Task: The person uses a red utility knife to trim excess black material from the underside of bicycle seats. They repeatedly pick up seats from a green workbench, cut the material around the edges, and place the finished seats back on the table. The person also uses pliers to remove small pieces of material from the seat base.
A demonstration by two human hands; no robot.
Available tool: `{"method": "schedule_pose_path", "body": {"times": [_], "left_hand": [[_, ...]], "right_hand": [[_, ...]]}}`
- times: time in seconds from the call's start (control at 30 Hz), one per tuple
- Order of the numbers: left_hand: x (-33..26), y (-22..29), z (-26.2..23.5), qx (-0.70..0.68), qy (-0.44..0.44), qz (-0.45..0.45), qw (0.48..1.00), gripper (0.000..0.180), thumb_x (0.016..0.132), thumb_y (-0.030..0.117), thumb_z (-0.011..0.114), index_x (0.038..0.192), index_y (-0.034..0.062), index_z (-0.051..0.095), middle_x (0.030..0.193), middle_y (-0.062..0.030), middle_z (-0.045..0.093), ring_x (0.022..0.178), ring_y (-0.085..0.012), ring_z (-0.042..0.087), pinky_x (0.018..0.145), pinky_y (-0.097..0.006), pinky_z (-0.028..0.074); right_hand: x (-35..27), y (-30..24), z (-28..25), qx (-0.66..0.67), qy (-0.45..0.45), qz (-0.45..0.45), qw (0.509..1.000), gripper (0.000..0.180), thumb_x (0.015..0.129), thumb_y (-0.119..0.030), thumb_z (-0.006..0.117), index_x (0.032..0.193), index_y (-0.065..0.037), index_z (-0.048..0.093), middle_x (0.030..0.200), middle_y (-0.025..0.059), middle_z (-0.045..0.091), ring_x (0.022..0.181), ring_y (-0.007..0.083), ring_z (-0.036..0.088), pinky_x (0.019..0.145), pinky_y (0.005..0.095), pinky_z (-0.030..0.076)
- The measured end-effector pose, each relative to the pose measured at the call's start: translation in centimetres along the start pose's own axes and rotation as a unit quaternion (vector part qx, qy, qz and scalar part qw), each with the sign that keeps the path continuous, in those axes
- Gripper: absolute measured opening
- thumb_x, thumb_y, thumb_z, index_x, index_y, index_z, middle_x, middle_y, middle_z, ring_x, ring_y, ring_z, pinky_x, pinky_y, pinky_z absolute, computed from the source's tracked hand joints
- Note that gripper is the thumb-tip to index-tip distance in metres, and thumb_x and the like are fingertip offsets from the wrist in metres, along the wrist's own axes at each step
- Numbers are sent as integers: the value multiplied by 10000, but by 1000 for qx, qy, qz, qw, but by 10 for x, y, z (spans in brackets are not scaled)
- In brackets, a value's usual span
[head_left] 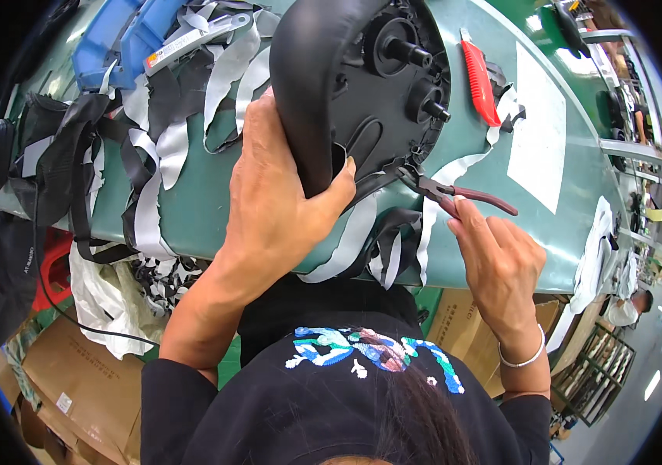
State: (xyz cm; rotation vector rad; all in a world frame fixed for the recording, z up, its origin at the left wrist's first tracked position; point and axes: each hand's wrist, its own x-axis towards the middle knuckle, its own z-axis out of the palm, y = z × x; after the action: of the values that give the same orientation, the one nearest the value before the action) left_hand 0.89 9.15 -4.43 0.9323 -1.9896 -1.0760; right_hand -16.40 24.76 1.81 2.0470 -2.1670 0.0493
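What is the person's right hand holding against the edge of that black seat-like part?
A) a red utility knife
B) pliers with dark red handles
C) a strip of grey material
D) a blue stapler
B: the right hand grips pliers with dark red handles, their tip at the edge of the black part that the left hand steadies; the red utility knife lies untouched on the green table.

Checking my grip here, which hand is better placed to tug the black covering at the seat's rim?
Right hand: its red-handled pliers already meet the black padded seat rim; left hand steadies it.
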Motion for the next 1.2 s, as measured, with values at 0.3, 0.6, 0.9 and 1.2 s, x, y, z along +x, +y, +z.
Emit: {"method": "schedule_pose_path", "body": {"times": [0.3, 0.6, 0.9, 1.2], "left_hand": [[-1, 2, 2, -30, -34, -74, 996, 697, 725, 77, 709, 1281, -10, 297, 913, -187, 620, 740, -332, 641, 666, -376, 503], [10, -4, -11, -74, -17, -115, 990, 606, 762, 126, 693, 1210, -7, 308, 850, -194, 634, 744, -368, 657, 690, -399, 505], [3, -2, -4, -48, -2, -70, 996, 690, 736, 106, 707, 1271, -4, 285, 948, -213, 597, 772, -378, 626, 718, -419, 477], [0, -2, 1, -43, -28, -62, 997, 751, 699, 84, 719, 1299, -8, 276, 934, -216, 599, 797, -397, 633, 699, -421, 492]], "right_hand": [[29, -12, -17, -76, -110, -27, 991, 228, 852, -179, 641, 1032, -42, 615, 575, 26, 390, 504, 161, 464, 459, 314, 344], [4, -40, 81, 272, 132, 194, 933, 172, 859, -127, 647, 1004, -42, 612, 708, 96, 606, 531, 228, 568, 494, 334, 428], [24, 0, -5, 4, -70, 40, 997, 172, 829, -202, 675, 938, -78, 629, 571, 34, 468, 481, 197, 495, 466, 329, 367], [38, -14, -11, -68, -109, 19, 992, 167, 864, -237, 622, 873, -74, 586, 568, 32, 446, 499, 199, 523, 458, 343, 380]]}}
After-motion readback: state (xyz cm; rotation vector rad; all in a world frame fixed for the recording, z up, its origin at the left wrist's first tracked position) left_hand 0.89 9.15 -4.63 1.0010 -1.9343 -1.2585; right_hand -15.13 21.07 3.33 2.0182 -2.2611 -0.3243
